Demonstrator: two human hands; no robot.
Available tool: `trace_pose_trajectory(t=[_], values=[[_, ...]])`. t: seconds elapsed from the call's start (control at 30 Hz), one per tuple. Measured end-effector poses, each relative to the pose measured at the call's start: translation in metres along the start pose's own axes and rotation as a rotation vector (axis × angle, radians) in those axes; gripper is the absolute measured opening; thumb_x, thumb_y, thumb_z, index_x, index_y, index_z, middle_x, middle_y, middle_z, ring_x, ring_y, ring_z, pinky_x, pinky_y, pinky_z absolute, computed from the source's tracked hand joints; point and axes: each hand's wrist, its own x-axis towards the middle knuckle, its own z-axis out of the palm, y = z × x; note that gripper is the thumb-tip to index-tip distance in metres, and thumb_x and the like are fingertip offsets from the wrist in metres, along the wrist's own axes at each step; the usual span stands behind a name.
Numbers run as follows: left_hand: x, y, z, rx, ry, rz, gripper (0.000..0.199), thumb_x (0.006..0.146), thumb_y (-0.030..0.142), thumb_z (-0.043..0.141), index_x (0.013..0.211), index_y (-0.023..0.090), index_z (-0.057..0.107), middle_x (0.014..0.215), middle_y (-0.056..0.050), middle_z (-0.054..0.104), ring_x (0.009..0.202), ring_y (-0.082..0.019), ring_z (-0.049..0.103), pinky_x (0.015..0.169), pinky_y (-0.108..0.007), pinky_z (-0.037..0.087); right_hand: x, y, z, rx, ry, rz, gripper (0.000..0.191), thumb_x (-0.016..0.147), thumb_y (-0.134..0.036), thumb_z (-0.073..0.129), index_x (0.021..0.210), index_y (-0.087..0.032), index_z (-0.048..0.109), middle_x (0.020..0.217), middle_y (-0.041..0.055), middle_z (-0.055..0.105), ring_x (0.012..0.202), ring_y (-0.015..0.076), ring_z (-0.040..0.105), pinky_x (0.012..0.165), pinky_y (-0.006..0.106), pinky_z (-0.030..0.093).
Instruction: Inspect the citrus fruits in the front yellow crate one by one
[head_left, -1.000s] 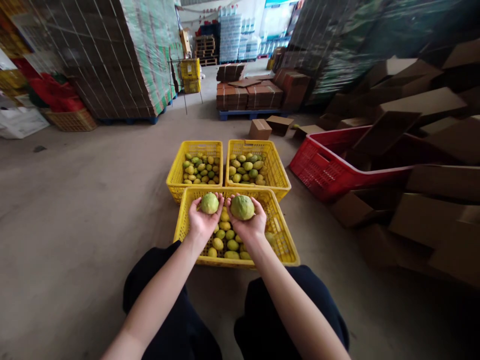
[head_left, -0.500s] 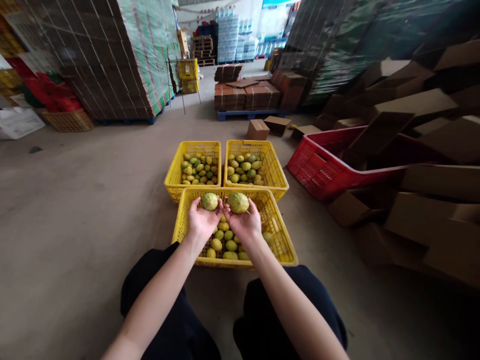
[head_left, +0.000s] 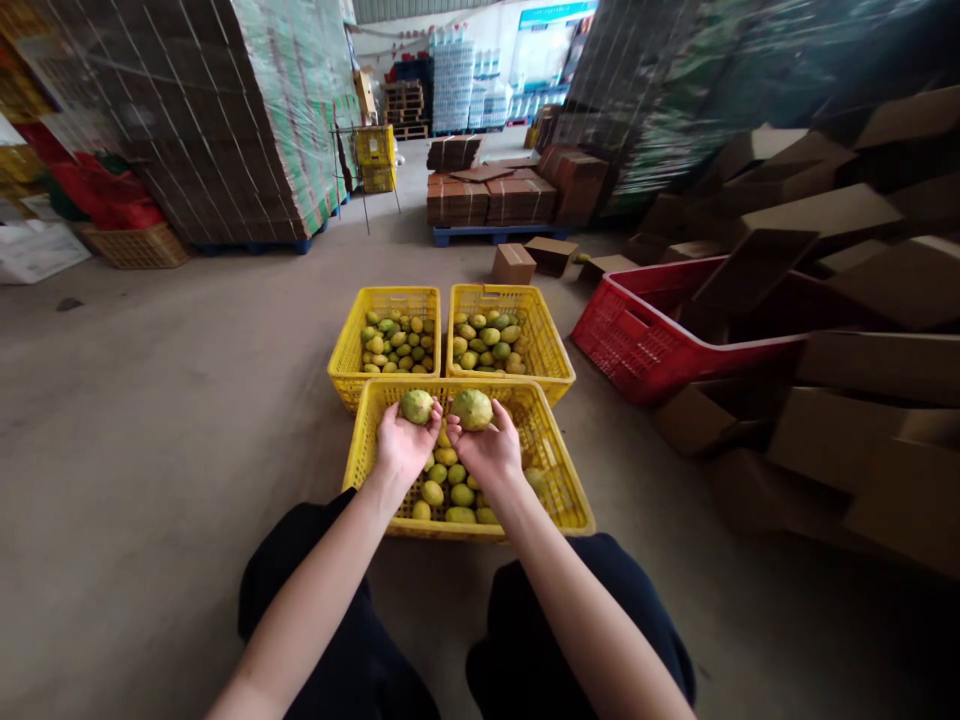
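My left hand [head_left: 406, 440] is palm up with its fingers curled round a small green-yellow fruit [head_left: 416, 406]. Beside it, my right hand [head_left: 489, 447] holds a slightly larger green-yellow fruit [head_left: 472, 409], also palm up. Both hands are over the near yellow crate [head_left: 564, 470], which has several green and yellow fruits [head_left: 460, 494] in it. Behind stand a left yellow crate [head_left: 347, 345] with several small fruits [head_left: 405, 342] and a right yellow crate [head_left: 553, 345] with several fruits [head_left: 491, 335].
A red crate [head_left: 637, 335] with cardboard inside stands at the right, beside piled cardboard boxes [head_left: 840, 430]. Flattened cartons [head_left: 521, 197] lie on a blue pallet farther back. Wrapped stacks [head_left: 217, 110] rise at the back left and right.
Both hands still hold their fruits and are almost in the same place. The view has tilted up slightly, and the fruit in my right hand has shifted or turned a little.
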Motion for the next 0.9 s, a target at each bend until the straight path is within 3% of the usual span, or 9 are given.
trace_pose_trajectory(t=[0.2, 0.33, 0.4, 0.47, 0.57, 0.7, 0.77, 0.9], values=[[0.0, 0.0, 0.003, 0.121, -0.005, 0.015, 0.031, 0.092, 0.026, 0.034, 0.085, 0.007, 0.058, 0.082, -0.014, 0.061, 0.072, -0.016, 0.061, 0.061, -0.022, 0.053, 0.0, -0.001, 0.003, 0.002, 0.019, -0.034, 0.02, 0.087, -0.032, 0.045, 0.089, -0.016, 0.057, 0.074, 0.0087, 0.065, 0.067, 0.0179, 0.062, 0.056, 0.028, 0.055], [-0.001, 0.0, 0.002, 0.278, -0.054, 0.136, 0.019, 0.087, 0.027, 0.052, 0.087, 0.011, 0.059, 0.086, -0.01, 0.063, 0.079, -0.017, 0.063, 0.071, -0.025, 0.053, 0.001, 0.001, 0.004, -0.134, 0.007, -0.163, 0.011, 0.076, -0.022, 0.062, 0.085, -0.019, 0.057, 0.082, 0.0032, 0.066, 0.077, 0.0178, 0.064, 0.066, 0.03, 0.056], [-0.002, -0.001, 0.001, 0.424, -0.109, 0.285, 0.017, 0.08, 0.026, 0.063, 0.092, 0.014, 0.06, 0.093, -0.007, 0.064, 0.085, -0.017, 0.063, 0.077, -0.027, 0.052, 0.002, 0.002, 0.003, -0.257, -0.029, -0.269, 0.017, 0.07, -0.021, 0.067, 0.084, -0.02, 0.057, 0.085, 0.0004, 0.065, 0.079, 0.0168, 0.064, 0.07, 0.031, 0.056], [-0.004, -0.002, 0.0, 0.636, -0.17, 0.494, 0.031, 0.073, 0.024, 0.071, 0.102, 0.018, 0.06, 0.105, -0.006, 0.063, 0.095, -0.017, 0.061, 0.085, -0.03, 0.049, 0.0, 0.004, 0.003, -0.428, -0.045, -0.424, 0.027, 0.067, -0.023, 0.071, 0.09, -0.021, 0.057, 0.09, -0.0005, 0.063, 0.082, 0.0163, 0.063, 0.076, 0.033, 0.054], [-0.009, -0.003, -0.003, 0.995, -0.203, 0.867, 0.048, 0.069, 0.024, 0.075, 0.114, 0.023, 0.057, 0.119, -0.007, 0.057, 0.108, -0.02, 0.056, 0.092, -0.033, 0.046, -0.003, 0.005, 0.003, -0.77, -0.029, -0.801, 0.048, 0.063, -0.024, 0.076, 0.106, -0.025, 0.054, 0.104, 0.0008, 0.06, 0.093, 0.0177, 0.06, 0.087, 0.036, 0.05], [-0.011, -0.003, -0.008, 1.309, -0.182, 1.282, 0.044, 0.072, 0.027, 0.072, 0.114, 0.024, 0.058, 0.117, -0.008, 0.056, 0.113, -0.022, 0.052, 0.095, -0.037, 0.045, -0.008, 0.004, 0.003, -1.147, -0.063, -1.206, 0.053, 0.068, -0.022, 0.072, 0.116, -0.025, 0.051, 0.12, 0.0061, 0.055, 0.109, 0.0225, 0.055, 0.095, 0.041, 0.045], [-0.011, -0.003, -0.008, 1.359, -0.183, 1.375, 0.043, 0.074, 0.027, 0.071, 0.114, 0.024, 0.058, 0.114, -0.008, 0.056, 0.11, -0.022, 0.053, 0.094, -0.038, 0.046, -0.009, 0.004, 0.002, -1.251, -0.052, -1.336, 0.054, 0.07, -0.02, 0.07, 0.119, -0.025, 0.049, 0.12, 0.0069, 0.055, 0.111, 0.0233, 0.054, 0.097, 0.042, 0.044], [-0.01, -0.003, -0.008, 1.381, -0.177, 1.41, 0.041, 0.076, 0.028, 0.069, 0.115, 0.023, 0.057, 0.113, -0.009, 0.057, 0.109, -0.022, 0.054, 0.093, -0.038, 0.047, -0.009, 0.005, -0.001, -1.352, -0.049, -1.457, 0.055, 0.071, -0.017, 0.067, 0.122, -0.025, 0.047, 0.12, 0.0073, 0.056, 0.113, 0.0242, 0.053, 0.098, 0.044, 0.043]])
